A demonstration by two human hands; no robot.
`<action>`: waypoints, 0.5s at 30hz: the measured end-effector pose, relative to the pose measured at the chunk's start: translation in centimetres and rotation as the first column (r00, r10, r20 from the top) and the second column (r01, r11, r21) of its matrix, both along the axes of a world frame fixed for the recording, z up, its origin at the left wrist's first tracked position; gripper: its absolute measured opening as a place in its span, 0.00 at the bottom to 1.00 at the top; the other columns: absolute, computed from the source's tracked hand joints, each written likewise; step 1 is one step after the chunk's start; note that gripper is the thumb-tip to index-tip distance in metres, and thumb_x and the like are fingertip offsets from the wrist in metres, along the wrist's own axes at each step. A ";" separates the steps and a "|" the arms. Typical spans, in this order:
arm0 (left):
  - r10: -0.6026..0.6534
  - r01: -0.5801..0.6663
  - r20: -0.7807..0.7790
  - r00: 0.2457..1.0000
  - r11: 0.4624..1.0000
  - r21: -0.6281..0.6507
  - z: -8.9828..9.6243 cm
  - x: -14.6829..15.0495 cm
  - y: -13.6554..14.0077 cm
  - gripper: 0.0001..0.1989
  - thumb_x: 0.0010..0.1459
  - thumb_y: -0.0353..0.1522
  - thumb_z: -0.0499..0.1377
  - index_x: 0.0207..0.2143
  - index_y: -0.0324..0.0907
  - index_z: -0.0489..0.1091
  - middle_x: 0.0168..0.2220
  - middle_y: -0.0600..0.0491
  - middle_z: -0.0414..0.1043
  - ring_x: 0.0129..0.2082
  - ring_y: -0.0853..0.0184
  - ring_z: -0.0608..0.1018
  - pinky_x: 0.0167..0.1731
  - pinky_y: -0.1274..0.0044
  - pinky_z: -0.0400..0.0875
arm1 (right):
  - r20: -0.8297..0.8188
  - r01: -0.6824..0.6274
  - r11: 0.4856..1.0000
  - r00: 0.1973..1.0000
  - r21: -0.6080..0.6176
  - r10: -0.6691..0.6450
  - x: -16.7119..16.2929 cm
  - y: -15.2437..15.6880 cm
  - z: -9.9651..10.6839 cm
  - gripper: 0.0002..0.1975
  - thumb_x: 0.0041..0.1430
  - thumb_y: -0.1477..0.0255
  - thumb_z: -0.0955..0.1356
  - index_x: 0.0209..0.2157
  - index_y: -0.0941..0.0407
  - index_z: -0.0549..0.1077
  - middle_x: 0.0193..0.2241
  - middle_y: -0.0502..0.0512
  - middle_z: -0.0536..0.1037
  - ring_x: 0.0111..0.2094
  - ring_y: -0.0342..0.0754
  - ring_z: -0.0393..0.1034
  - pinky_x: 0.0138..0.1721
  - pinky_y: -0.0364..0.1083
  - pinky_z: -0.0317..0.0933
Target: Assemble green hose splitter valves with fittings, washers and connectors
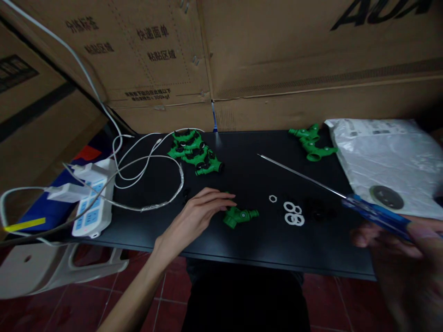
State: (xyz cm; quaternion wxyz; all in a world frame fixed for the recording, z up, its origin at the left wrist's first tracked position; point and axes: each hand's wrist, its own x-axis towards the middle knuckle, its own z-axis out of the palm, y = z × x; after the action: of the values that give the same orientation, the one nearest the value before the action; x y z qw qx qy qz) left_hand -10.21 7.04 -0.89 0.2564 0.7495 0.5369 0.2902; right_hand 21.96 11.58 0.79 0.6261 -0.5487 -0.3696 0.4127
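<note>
Cardboard boxes (263,60) back a black table (249,249) where the work is spread out. The left hand (197,214) has its fingers stretched and bunched at the near-centre green fitting (238,216); whether they pinch it or merely rest on it cannot be told. The right hand (420,256) (blurred at the frame's edge) is wrapped around the blue handle of a screwdriver (367,210), whose tip points up and left, well apart from that fitting.

Beside the fitting lie loose white rings (294,216) and dark small parts (316,210), so some assembly seems unfinished. Farther back, a heap of green fittings (195,157) carries black pieces and looks more complete; the green parts (311,145) at the far right show no black pieces, probably unworked.

On the right, a white package (384,157) with a round disc (386,197) on it crowds the table. At the left, a power strip (90,210) and looping cables (141,210) could hamper the left arm.
</note>
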 end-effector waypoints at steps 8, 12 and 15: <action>-0.095 0.094 -0.002 0.995 0.987 -0.128 1.1 -0.3 1.0 0.20 0.69 0.24 0.51 0.55 0.49 0.76 0.59 0.51 0.75 0.59 0.62 0.75 0.58 0.64 0.72 | 0.000 -0.001 1.000 1.000 -0.001 0.001 0.2 0.0 0.1 0.09 0.49 0.70 0.75 0.27 0.56 0.72 0.19 0.48 0.76 0.20 0.47 0.71 0.27 0.48 0.65; -0.130 0.127 -0.017 0.991 0.985 -0.120 1.4 -0.7 1.0 0.22 0.69 0.23 0.51 0.56 0.51 0.76 0.60 0.52 0.74 0.59 0.63 0.75 0.59 0.65 0.72 | -0.007 0.000 1.000 1.000 0.008 0.000 0.0 0.1 0.3 0.10 0.48 0.69 0.76 0.27 0.56 0.72 0.19 0.49 0.77 0.20 0.46 0.70 0.26 0.47 0.66; -0.118 0.115 -0.029 0.993 0.990 -0.082 1.1 -0.7 0.8 0.18 0.68 0.29 0.58 0.56 0.52 0.75 0.59 0.52 0.75 0.58 0.61 0.77 0.58 0.65 0.73 | -0.009 -0.007 1.000 1.000 0.012 0.007 -0.1 0.0 0.4 0.10 0.50 0.70 0.76 0.28 0.55 0.71 0.19 0.49 0.76 0.20 0.46 0.70 0.26 0.47 0.66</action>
State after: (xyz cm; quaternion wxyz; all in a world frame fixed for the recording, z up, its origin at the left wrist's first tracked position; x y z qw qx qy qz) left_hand -10.90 7.87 0.17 0.2939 0.7734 0.5077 0.2403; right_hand 21.87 11.60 1.18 0.6296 -0.5418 -0.3712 0.4150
